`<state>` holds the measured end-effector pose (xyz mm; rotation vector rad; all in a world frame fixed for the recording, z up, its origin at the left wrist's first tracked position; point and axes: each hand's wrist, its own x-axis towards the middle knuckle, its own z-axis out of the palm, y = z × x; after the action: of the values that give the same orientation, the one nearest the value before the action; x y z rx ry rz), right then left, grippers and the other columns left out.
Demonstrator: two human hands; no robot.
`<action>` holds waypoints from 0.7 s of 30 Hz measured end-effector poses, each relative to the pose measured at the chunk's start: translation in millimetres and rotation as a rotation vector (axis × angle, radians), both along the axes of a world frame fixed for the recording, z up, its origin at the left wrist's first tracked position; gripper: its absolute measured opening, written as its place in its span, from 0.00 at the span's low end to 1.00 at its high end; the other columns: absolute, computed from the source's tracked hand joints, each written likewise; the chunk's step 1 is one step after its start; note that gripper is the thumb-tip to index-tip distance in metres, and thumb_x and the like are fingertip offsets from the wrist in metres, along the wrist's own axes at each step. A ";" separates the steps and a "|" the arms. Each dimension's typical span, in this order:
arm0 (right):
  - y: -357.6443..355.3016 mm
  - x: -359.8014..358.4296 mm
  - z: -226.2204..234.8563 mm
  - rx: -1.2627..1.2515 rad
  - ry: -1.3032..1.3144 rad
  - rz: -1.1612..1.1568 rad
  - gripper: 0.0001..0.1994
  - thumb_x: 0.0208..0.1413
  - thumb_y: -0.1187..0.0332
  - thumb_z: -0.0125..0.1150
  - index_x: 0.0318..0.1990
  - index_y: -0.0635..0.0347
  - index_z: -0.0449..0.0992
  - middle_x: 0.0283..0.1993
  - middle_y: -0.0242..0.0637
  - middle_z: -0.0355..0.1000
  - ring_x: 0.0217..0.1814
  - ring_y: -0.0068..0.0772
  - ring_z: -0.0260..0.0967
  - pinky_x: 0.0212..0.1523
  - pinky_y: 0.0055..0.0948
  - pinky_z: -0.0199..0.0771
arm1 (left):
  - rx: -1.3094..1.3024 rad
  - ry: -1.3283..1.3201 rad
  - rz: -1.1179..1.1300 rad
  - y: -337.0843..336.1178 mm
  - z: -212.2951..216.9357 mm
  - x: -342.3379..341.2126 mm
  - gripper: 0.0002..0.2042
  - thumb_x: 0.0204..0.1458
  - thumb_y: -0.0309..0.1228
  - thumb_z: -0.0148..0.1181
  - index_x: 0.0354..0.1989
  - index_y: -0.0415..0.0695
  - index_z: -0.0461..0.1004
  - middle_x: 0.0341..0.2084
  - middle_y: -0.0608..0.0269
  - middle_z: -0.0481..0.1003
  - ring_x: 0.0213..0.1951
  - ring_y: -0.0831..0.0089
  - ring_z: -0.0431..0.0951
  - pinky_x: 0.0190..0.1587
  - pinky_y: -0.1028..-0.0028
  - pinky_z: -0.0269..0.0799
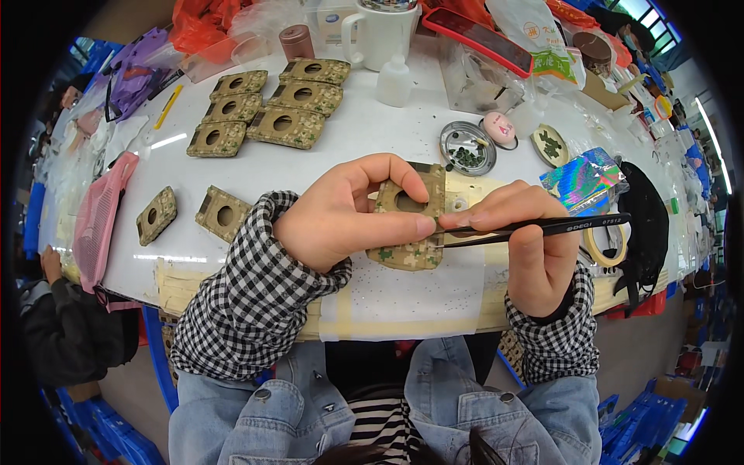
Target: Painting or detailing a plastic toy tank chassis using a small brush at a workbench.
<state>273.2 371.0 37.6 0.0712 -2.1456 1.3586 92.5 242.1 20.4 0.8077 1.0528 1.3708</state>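
My left hand grips a tan and green camouflage-patterned shell with a round hole in it, thumb along its face and index finger curled by the hole. Black tweezers are held in my right hand. Their tips reach the shell's right edge, close to my left thumb; whether they pinch anything is too small to tell. Beyond the hands, a round metal tin contains small dark green pieces. More green bits lie in a pale round dish to its right.
Matching shells sit grouped at the back left, and two more lie nearer. A white mug, small squeeze bottle and red-cased phone stand or lie behind. On the right are a tape roll and black bag.
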 end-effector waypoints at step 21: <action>2.0 0.2 -5.5 -0.124 0.104 0.055 0.11 0.62 0.70 0.47 0.38 0.69 0.75 0.39 0.46 0.76 0.42 0.34 0.72 0.45 0.30 0.70 | -0.016 -0.091 -0.035 -0.2 -0.2 -2.2 0.11 0.52 0.27 0.60 0.41 0.39 0.69 0.34 0.65 0.73 0.35 0.82 0.73 0.36 0.84 0.68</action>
<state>273.4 373.0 32.1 0.1489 -1.9831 1.4832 90.3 241.9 20.2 0.7417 0.9731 1.3561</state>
